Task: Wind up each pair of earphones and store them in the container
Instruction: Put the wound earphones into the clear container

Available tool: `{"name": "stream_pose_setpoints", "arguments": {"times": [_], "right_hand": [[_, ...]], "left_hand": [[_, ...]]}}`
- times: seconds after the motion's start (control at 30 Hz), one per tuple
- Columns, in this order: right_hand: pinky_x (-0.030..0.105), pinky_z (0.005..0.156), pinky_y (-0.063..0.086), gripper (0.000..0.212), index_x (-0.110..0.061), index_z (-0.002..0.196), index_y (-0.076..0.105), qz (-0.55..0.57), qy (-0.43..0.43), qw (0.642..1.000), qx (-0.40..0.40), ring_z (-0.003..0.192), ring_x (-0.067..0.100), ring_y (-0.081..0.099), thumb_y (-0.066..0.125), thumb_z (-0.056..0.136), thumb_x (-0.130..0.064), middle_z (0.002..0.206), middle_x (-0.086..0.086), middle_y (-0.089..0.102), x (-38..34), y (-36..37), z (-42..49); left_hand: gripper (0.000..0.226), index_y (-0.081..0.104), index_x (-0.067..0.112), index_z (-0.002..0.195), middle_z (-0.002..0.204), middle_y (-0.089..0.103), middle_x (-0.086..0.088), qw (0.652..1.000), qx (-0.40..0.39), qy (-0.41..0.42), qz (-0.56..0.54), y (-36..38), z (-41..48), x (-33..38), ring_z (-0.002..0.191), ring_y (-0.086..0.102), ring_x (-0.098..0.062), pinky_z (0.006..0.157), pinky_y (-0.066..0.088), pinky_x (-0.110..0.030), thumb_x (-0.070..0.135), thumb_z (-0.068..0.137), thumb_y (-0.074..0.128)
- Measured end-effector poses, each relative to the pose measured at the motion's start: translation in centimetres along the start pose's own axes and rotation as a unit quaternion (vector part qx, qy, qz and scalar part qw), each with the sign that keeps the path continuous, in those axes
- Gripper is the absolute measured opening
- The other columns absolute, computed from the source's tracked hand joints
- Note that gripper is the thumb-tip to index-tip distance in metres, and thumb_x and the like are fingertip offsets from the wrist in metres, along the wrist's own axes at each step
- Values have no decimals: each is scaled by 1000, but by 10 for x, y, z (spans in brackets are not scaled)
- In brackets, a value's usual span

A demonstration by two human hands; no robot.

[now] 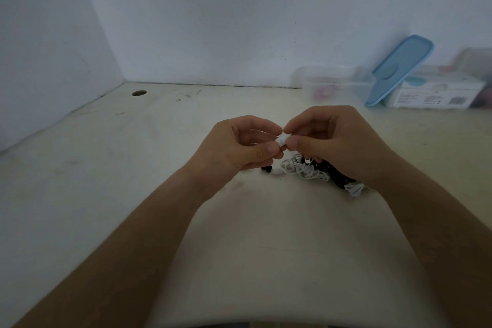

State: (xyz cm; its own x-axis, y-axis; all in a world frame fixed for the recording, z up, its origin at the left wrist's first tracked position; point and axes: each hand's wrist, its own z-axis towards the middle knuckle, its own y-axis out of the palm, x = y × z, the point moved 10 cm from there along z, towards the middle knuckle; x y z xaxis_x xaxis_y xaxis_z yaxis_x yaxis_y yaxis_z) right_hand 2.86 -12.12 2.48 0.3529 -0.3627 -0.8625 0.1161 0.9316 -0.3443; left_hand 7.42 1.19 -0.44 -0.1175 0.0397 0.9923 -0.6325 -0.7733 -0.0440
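The left hand [239, 145] and right hand [338, 141] meet above the table [133, 168], thumbs and forefingers pinching a white earphone [282, 139]. Tangled earphones [306, 170] lie beneath the right hand. A clear container [330, 85] stands far right.

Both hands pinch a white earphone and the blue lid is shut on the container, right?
No: the head view shows the blue lid off, leaning beside the open container. The left hand and right hand do pinch the white earphone.

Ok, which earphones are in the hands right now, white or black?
A white one: the left hand and right hand pinch its white bud between them. The black earphones lie in the tangle on the table.
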Motion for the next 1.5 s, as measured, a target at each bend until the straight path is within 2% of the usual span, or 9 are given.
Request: {"name": "stream_pose_setpoints", "arguments": {"times": [0.23, 0.33, 0.5, 0.67, 0.8, 0.93, 1.2, 1.37, 1.5], "right_hand": [[16, 52, 46, 4, -18, 90, 74, -76, 28, 995, 61, 51, 7, 58, 74, 87, -20, 74, -2, 74, 3, -21, 0], [12, 51, 45, 24, -27, 94, 74, -150, 74, 982, 86, 58, 5, 60, 60, 92, -8, 86, -11, 75, 6, -50, -1], [16, 64, 49, 39, -40, 104, 71, -348, 137, 926, -58, 83, 8, 68, 61, 84, -8, 103, -18, 68, 24, -55, -2], [17, 72, 40, 31, -32, 100, 66, -429, 93, 897, -49, 82, -3, 53, 71, 80, -8, 102, -10, 56, 22, -57, 3], [26, 72, 38, 31, -25, 101, 56, -450, 105, 887, 6, 79, 6, 51, 76, 79, -18, 103, -3, 57, 26, -76, 3], [28, 71, 44, 30, -24, 101, 60, -437, 143, 888, 19, 83, 11, 59, 79, 78, -25, 100, -4, 67, 36, -84, -2], [12, 62, 35, 28, -20, 106, 70, -400, 128, 907, 21, 73, -5, 52, 80, 81, -26, 92, -7, 68, 26, -84, -4], [13, 61, 37, 13, -19, 96, 72, -394, 114, 911, 45, 73, -3, 54, 74, 85, -27, 92, -6, 67, 12, -89, -2], [21, 68, 44, 9, -21, 85, 73, -298, 112, 942, 106, 78, 2, 62, 75, 85, -31, 88, -10, 71, 0, -102, 0]], "left_hand": [[26, 71, 17, 112, 91, 71, -1, 998, 10, 30, 56, 3, 3, 5, 78, 67, -13, 69, 54, -22, 10, 87, 73], [23, 74, 20, 108, 87, 68, 4, 989, 23, 57, 131, 3, 7, 8, 73, 64, -11, 65, 53, -21, 11, 87, 74], [27, 70, 31, 93, 84, 68, 9, 937, 36, 92, 335, 7, 13, 0, 72, 66, -8, 66, 48, -12, 17, 75, 84], [32, 60, 39, 89, 86, 63, 19, 886, 29, 123, 447, 14, 16, -2, 78, 58, -4, 66, 45, -18, 25, 73, 84], [27, 60, 38, 85, 82, 63, 21, 878, 14, 115, 464, 25, 18, -6, 76, 61, -4, 69, 52, -27, 21, 74, 78], [18, 67, 27, 90, 71, 56, 24, 870, 11, 127, 475, 31, 17, -4, 68, 60, 1, 68, 50, -23, 14, 78, 73], [19, 68, 22, 92, 75, 59, 18, 865, 34, 164, 473, 28, 16, 4, 66, 63, -5, 68, 53, -26, 7, 80, 72], [25, 66, 27, 90, 79, 67, 14, 898, 64, 156, 406, 18, 16, 19, 69, 66, -2, 66, 55, -18, 6, 80, 76], [21, 72, 21, 95, 84, 74, 8, 932, 104, 137, 320, 7, 19, 32, 72, 70, -1, 74, 55, -16, 10, 78, 79]]}}
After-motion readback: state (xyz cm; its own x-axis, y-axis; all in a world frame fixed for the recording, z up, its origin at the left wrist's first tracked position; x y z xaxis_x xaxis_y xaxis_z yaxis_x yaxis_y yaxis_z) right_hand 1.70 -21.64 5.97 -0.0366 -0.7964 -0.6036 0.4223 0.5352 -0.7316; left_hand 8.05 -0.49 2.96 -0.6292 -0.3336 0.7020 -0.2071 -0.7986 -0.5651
